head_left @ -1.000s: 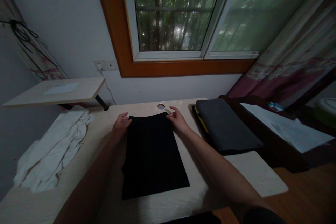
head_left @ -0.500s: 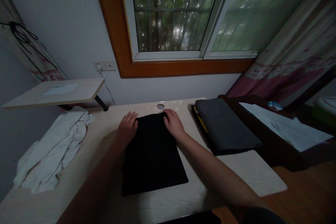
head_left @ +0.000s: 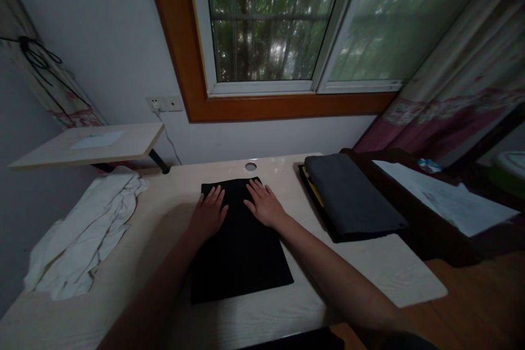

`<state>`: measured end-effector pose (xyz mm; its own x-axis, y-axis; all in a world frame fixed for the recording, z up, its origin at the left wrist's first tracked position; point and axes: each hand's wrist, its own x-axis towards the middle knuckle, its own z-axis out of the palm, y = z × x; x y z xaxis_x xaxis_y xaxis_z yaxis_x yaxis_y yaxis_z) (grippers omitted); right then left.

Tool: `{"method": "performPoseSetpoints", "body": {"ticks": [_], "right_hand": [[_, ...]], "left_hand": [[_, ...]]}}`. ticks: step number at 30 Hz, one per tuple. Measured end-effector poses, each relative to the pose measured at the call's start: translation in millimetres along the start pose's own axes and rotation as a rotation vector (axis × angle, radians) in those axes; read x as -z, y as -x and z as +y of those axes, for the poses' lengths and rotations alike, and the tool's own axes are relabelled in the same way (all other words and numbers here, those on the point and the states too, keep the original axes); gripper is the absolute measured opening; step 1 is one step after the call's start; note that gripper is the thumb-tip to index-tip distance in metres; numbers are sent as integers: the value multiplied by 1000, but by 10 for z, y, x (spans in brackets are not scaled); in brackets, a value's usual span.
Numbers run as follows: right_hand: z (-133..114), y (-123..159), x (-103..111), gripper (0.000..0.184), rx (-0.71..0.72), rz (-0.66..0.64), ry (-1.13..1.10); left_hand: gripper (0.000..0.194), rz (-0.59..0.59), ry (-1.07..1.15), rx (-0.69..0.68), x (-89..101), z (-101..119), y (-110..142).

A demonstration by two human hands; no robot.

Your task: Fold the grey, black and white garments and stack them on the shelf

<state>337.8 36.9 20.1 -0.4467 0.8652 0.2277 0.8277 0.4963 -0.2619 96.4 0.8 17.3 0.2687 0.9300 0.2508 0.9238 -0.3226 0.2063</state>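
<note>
While the left hand (head_left: 209, 212) lies palm down on the far left part of a black cloth (head_left: 241, 262), the right hand (head_left: 264, 205) lies in like manner on its far right part. Both hands are released, fingers extended and slightly spread, pressing on the surface with nothing grasped. They are near each other but apart, with a strip of the cloth visible between them. The black cloth lies flat on the pale table (head_left: 394, 270), directly before the person, its far edge just short of a round hole (head_left: 250, 167) in the tabletop. Light is poor and the material very dark, so its layers and seams cannot be made out with confidence.

To the right, apart from the black cloth, lies a stack with a folded grey cloth (head_left: 353, 191) on top and a yellow edge (head_left: 315, 188) showing at its left side. At the left of the table, a white cloth (head_left: 86, 229) lies rumpled, its far end near a raised shelf (head_left: 133, 139) bearing a piece of paper (head_left: 97, 140). A window (head_left: 270, 44) stands beyond the table, with a curtain (head_left: 455, 104) hanging at its right.
</note>
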Motion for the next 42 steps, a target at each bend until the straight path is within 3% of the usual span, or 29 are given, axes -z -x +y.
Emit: {"method": "performPoseSetpoints", "body": {"ticks": [7,13,21,32,42], "right_hand": [[315,168,73,58,-77,-11,9],[566,344,151,53,-140,64,17],[569,383,183,46,-157,172,-4],[597,384,190,39,-129,217,-38],[612,387,193,35,-106,243,-67]], "left_hand": [[54,-8,-2,83,95,-442,266],[53,3,-59,113,146,-751,455],[56,38,-119,174,167,-706,458],[47,-30,-78,159,207,-711,447],[45,36,57,181,230,-736,438]]}}
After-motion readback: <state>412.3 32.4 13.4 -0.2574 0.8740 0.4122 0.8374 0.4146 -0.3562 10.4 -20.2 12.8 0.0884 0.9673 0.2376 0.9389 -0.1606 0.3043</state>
